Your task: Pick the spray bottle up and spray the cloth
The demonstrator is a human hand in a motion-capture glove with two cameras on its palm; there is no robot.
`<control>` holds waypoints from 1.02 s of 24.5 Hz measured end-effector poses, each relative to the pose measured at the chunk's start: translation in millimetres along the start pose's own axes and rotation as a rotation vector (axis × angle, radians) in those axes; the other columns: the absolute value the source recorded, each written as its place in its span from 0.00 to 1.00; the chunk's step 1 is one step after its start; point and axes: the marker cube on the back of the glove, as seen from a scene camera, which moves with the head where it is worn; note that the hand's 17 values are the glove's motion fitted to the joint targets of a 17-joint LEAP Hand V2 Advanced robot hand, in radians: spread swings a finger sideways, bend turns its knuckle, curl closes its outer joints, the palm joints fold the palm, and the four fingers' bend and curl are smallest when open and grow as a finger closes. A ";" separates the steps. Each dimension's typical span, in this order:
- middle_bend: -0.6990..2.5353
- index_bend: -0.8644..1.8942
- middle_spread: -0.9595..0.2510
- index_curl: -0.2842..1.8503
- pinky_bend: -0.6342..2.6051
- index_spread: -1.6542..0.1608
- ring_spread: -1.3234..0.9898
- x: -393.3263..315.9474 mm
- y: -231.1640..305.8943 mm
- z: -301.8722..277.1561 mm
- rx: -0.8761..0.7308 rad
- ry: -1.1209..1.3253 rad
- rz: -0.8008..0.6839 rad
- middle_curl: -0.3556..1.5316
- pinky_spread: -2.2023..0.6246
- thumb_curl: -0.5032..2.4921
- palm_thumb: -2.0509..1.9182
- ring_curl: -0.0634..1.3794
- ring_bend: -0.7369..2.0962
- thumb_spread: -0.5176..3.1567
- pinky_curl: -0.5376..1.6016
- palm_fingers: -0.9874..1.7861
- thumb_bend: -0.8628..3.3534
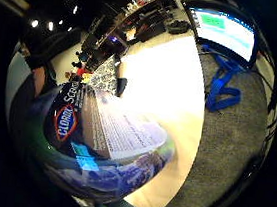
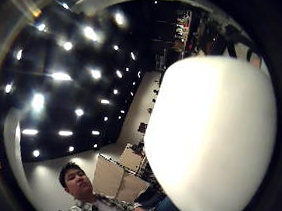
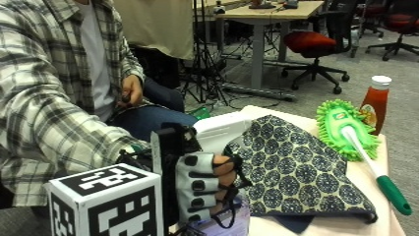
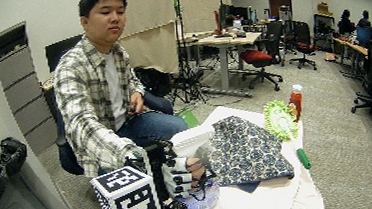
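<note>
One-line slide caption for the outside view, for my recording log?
Black-gloved right hand grips the white-headed spray bottle beside the navy patterned cloth on the table.

Spray bottle (image 3: 219,216): white trigger head, body with a dark blue Clorox label. It stands upright at the near end of the desk (image 3: 327,227), with the right hand's (image 3: 206,189) fingers (image 3: 196,187) curled round it. Cloth (image 3: 294,169): dark blue with a pale floral pattern, draped on the desk just beside the bottle.
</note>
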 end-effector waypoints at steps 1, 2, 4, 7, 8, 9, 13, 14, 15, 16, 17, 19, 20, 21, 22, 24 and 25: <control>0.34 0.40 0.68 0.33 0.26 0.77 0.49 -0.2 -0.3 0.5 0.012 0.006 0.000 0.45 0.75 0.39 0.79 0.35 0.43 0.27 0.42 0.84 0.20; 0.34 0.41 0.67 0.33 0.26 0.77 0.49 -0.4 -0.4 0.8 0.023 0.012 0.000 0.45 0.74 0.39 0.79 0.35 0.43 0.26 0.42 0.84 0.20; 0.34 0.41 0.67 0.34 0.27 0.77 0.48 -0.6 0.0 1.3 0.037 0.020 0.002 0.46 0.74 0.40 0.79 0.36 0.44 0.25 0.42 0.84 0.20; 0.35 0.42 0.66 0.35 0.27 0.77 0.48 -1.8 1.7 2.2 0.041 0.030 0.005 0.46 0.73 0.40 0.79 0.37 0.44 0.22 0.43 0.84 0.20; 0.35 0.42 0.66 0.35 0.27 0.77 0.48 -2.9 2.3 3.0 0.038 0.036 0.004 0.46 0.73 0.40 0.79 0.37 0.44 0.22 0.43 0.84 0.20; 0.35 0.42 0.66 0.35 0.27 0.77 0.48 -4.7 2.9 4.2 0.031 0.047 0.003 0.46 0.73 0.40 0.79 0.37 0.45 0.21 0.43 0.84 0.20; 0.36 0.43 0.65 0.36 0.28 0.77 0.48 -17.8 4.2 10.9 -0.029 0.129 -0.009 0.47 0.72 0.41 0.78 0.38 0.45 0.20 0.43 0.84 0.20; 0.36 0.43 0.65 0.36 0.28 0.77 0.48 -22.6 3.6 11.9 -0.050 0.157 -0.016 0.47 0.72 0.41 0.78 0.38 0.45 0.19 0.43 0.84 0.20; 0.36 0.43 0.65 0.36 0.28 0.77 0.48 -27.8 2.7 12.6 -0.069 0.187 -0.025 0.47 0.72 0.41 0.78 0.38 0.46 0.19 0.44 0.84 0.20; 0.36 0.43 0.65 0.37 0.28 0.77 0.48 -33.1 1.9 13.2 -0.086 0.216 -0.036 0.47 0.72 0.41 0.78 0.38 0.46 0.19 0.44 0.84 0.20; 0.36 0.43 0.65 0.37 0.28 0.77 0.48 -38.6 1.4 14.1 -0.101 0.246 -0.048 0.47 0.72 0.41 0.78 0.38 0.46 0.19 0.44 0.83 0.20; 0.37 0.43 0.65 0.37 0.28 0.77 0.48 -50.5 1.8 16.9 -0.130 0.307 -0.071 0.47 0.72 0.41 0.78 0.38 0.46 0.18 0.44 0.83 0.20; 0.37 0.43 0.65 0.37 0.28 0.77 0.48 -56.7 2.4 18.8 -0.143 0.334 -0.081 0.47 0.72 0.41 0.78 0.39 0.46 0.18 0.44 0.83 0.20; 0.37 0.43 0.65 0.37 0.28 0.77 0.48 -62.8 3.2 20.9 -0.153 0.357 -0.088 0.47 0.72 0.41 0.78 0.39 0.46 0.18 0.44 0.83 0.20; 0.37 0.43 0.65 0.38 0.29 0.77 0.48 -68.8 4.1 23.3 -0.163 0.376 -0.093 0.47 0.72 0.41 0.78 0.39 0.46 0.18 0.44 0.83 0.20; 0.37 0.43 0.65 0.38 0.29 0.77 0.48 -79.7 6.2 29.3 -0.181 0.406 -0.099 0.47 0.72 0.41 0.78 0.39 0.46 0.17 0.44 0.83 0.20; 0.37 0.43 0.65 0.38 0.29 0.77 0.48 -84.6 7.4 32.9 -0.194 0.422 -0.102 0.47 0.72 0.41 0.78 0.39 0.46 0.17 0.44 0.83 0.20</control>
